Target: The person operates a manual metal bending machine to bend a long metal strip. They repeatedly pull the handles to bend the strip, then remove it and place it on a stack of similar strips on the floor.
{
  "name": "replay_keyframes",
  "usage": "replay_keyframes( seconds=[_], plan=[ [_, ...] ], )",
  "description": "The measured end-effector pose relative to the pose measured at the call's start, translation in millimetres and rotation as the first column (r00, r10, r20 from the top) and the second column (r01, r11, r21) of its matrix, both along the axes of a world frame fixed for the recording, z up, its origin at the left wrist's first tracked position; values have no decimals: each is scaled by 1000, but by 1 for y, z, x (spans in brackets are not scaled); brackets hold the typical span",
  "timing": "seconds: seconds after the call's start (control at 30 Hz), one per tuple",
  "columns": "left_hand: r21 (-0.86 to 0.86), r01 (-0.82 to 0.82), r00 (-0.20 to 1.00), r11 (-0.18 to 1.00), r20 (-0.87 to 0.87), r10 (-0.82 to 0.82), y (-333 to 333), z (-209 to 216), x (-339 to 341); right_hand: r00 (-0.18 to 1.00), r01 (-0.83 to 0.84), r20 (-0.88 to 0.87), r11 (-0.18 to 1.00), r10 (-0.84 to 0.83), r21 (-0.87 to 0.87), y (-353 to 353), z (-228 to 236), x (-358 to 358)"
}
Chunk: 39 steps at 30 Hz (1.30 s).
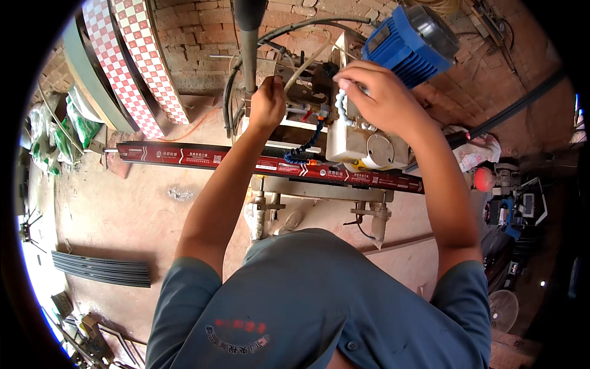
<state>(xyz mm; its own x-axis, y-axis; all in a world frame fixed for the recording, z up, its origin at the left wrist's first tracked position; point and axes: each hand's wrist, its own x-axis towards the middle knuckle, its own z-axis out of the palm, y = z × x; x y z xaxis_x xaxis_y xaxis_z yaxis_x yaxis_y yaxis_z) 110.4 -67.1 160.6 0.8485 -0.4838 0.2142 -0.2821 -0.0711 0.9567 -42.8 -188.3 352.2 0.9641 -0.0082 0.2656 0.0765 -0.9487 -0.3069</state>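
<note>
My left hand (268, 106) is closed at the left side of a small machine, next to an upright metal post (249, 58); whatever its fingers hold is hidden. Over the machine's white housing (345, 147), my right hand (384, 98) is bent with fingertips drawn together near a black knob (330, 69). I cannot make out what is in them. A white segmented hose (342, 111) hangs below the right fingers, and a blue segmented hose (314, 136) curves down between my arms. Beneath both forearms a long bar wrapped in red printed film (200, 156) lies across the machine.
A blue motor (399, 49) juts out behind my right hand. Checkered panels (144, 55) lean against the brick wall at far left. Dark strips (101, 269) lie stacked on the floor to the left. Metal stand legs (378, 215) stand before me; a fan (503, 309) is at lower right.
</note>
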Motion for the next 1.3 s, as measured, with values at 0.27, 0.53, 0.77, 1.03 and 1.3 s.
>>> replay_keyframes(
  seconds=[0.27,0.53,0.77,1.03,1.3],
  plan=[
    [-186,165,873,969,-430,-231,-67,3,55,582,55,-723,905,-373,-423,-38,-22,106],
    [11,285,937,958,-215,-276,-80,15,69,669,-169,-684,837,-290,-520,-54,-50,126],
    [118,347,922,930,-223,-315,-79,24,67,723,-109,-629,852,-286,-512,-68,-60,116],
    [138,315,937,939,-201,-285,-79,12,55,667,-81,-660,847,-346,-525,-68,-61,115],
    [312,282,879,907,-463,-114,-118,-24,81,709,-116,-639,844,-299,-524,-64,-65,114]
  ],
)
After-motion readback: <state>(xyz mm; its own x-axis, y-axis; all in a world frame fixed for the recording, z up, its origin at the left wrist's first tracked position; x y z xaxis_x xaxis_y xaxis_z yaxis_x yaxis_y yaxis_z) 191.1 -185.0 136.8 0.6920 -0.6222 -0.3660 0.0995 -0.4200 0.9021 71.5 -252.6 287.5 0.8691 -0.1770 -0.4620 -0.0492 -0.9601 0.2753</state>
